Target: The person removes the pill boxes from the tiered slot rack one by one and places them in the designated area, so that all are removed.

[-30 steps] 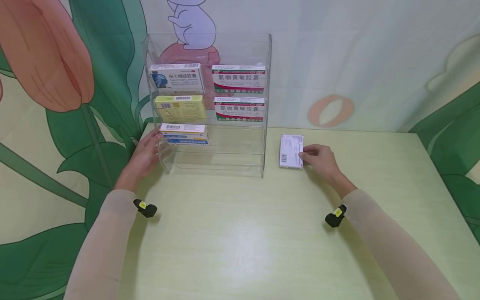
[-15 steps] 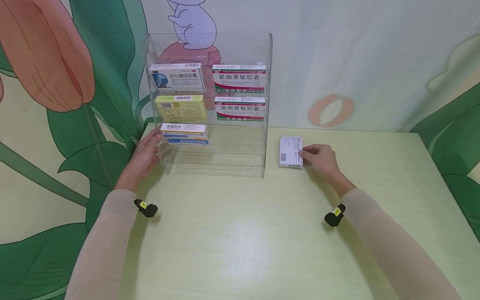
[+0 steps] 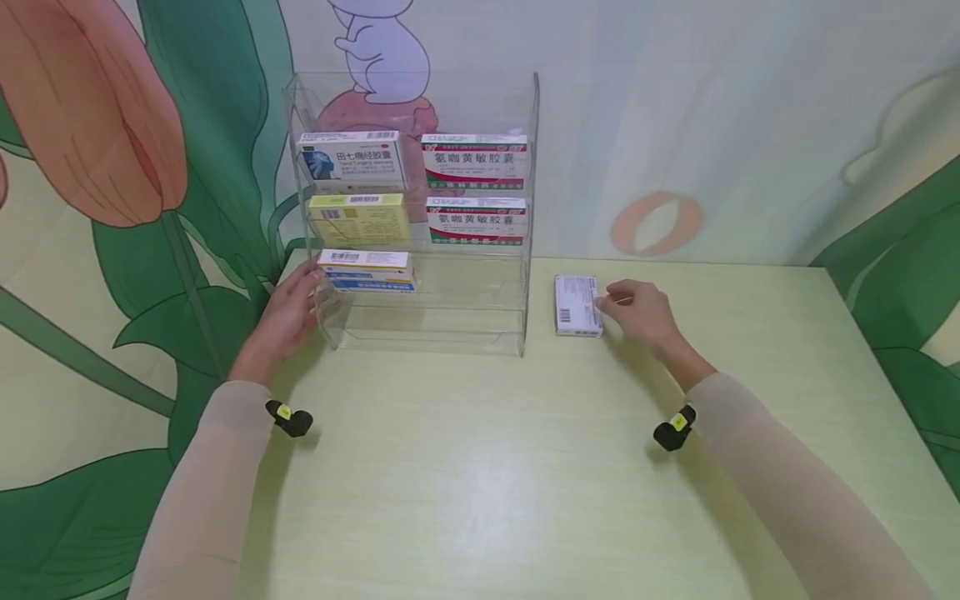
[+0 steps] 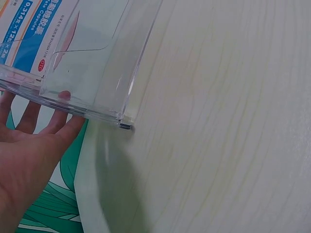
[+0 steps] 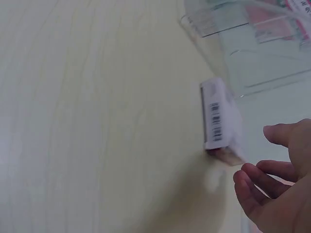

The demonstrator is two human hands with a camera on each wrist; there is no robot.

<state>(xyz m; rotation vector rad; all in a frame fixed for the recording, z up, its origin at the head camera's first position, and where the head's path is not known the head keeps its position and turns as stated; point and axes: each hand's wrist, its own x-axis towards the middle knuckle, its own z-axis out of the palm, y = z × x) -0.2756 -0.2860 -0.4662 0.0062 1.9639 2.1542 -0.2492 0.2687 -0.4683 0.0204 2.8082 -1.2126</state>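
Observation:
My left hand rests with its fingertips against the left side wall of a clear acrylic display rack. In the left wrist view, the fingers reach up to the rack's outer side and are not wrapped round it. On the table right of the rack is a small white medicine box with a barcode. My right hand is just right of this box, thumb and fingers apart. The right wrist view shows nothing between them; the white box is beyond the fingertips.
The rack's tiers hold a white-blue medicine box, a yellow box, a blue-white box and two red-green-white boxes. A patterned curtain hangs behind the pale table.
My right thumb and fingers have parted and come off the white medicine box, which has shifted slightly on the table. My left hand stays at the rack.

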